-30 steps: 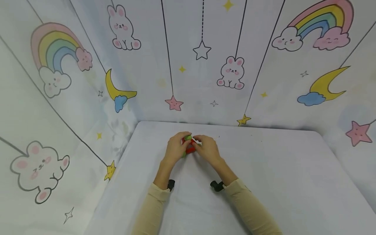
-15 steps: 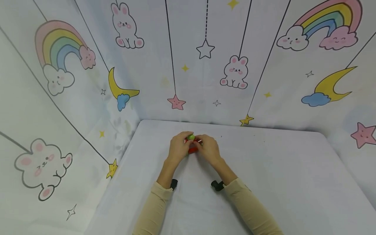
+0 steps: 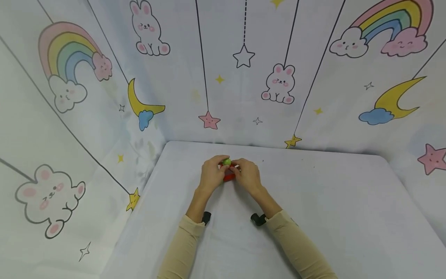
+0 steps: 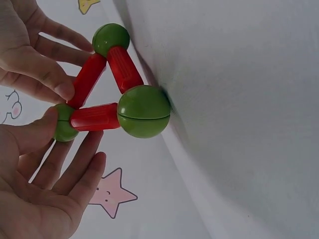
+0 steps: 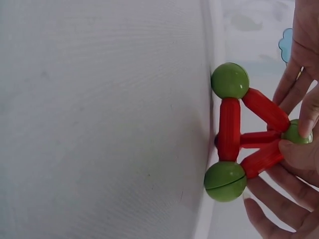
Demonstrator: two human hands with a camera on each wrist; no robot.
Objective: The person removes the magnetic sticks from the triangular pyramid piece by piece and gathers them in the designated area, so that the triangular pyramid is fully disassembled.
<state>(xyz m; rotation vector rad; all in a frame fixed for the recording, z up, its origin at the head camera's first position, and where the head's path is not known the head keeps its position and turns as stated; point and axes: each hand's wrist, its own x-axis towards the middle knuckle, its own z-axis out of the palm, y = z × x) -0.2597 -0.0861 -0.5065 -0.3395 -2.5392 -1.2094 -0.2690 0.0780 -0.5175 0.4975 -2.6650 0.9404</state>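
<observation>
A frame of green balls and red rods (image 5: 230,124), like a magnetic building toy, stands on the table. One green ball (image 3: 227,161) forms its top. My left hand (image 3: 210,173) pinches that top ball, thumb on the near side. With my right hand (image 3: 249,174) I pinch a sloping red rod (image 4: 88,79) close below the top ball. Two lower green balls, a nearer one (image 4: 144,111) and another (image 4: 110,40), sit at the table surface with a red rod between them. In the right wrist view a further rod (image 5: 259,139) runs behind; its far end is mostly hidden.
A white table (image 3: 331,209) spreads around the toy, its back edge a short way behind. White cloth printed with rainbows, rabbits and stars (image 3: 210,121) hangs behind and at the left. Black wrist cameras (image 3: 258,219) sit at both cuffs.
Both hands stay at the toy. The top ball now sits more centred between them, and the toy has turned slightly. My right fingers have closed in on the rod. The head view shifted a little.
</observation>
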